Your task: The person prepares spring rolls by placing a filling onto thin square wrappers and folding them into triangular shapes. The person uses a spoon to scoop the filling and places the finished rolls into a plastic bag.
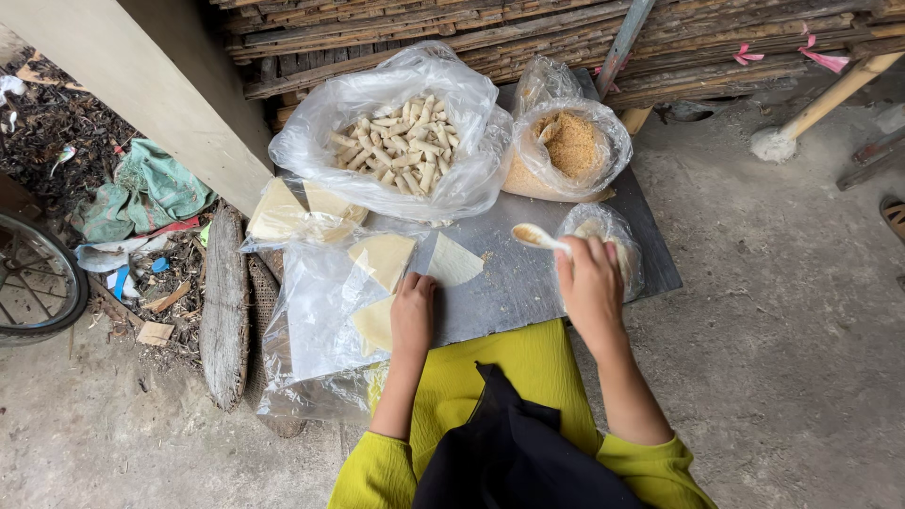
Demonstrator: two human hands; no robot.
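Spoon [534, 236]: white, held level above the grey tabletop [518, 283], bowl pointing left with a little brownish filling on it. Wrapper [453, 261]: pale yellow, triangular, lay flat on the tabletop. Further wrappers [379, 283] lay on clear plastic just left.

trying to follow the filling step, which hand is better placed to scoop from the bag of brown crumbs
Right, most likely. The right hand already holds the spoon, and the bag of brown crumbs sits just beyond it on the board. The left hand rests by the pale wrappers.
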